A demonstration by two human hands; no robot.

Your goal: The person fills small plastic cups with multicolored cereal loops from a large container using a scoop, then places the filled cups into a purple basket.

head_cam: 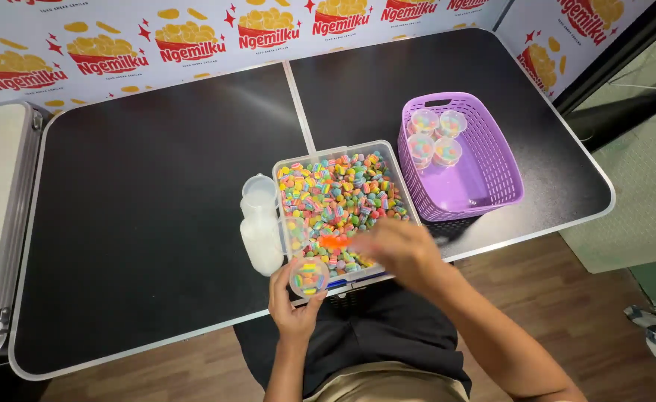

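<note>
Left hand [292,307], lower centre of the frame: your fingers are curled around a small clear cup [309,276], partly filled with striped candies, holding it just at the near edge of the bin.

Right hand [401,249], just right of it: blurred; it is closed on an orange scoop [335,241] whose tip lies over the candies. How tightly it grips, you cannot tell.

Clear plastic bin [396,165], centre of the frame: rectangular, heaped with small rainbow-coloured candies [343,190].

Stack of empty clear cups [260,223], lying just beside the bin's left wall.

Purple basket [492,160], right of the bin and close to it: holds four filled, lidded cups [435,137] grouped at its far end.

Black worktop [149,223]: folding type, with a pale seam running down its middle towards the bin.
</note>
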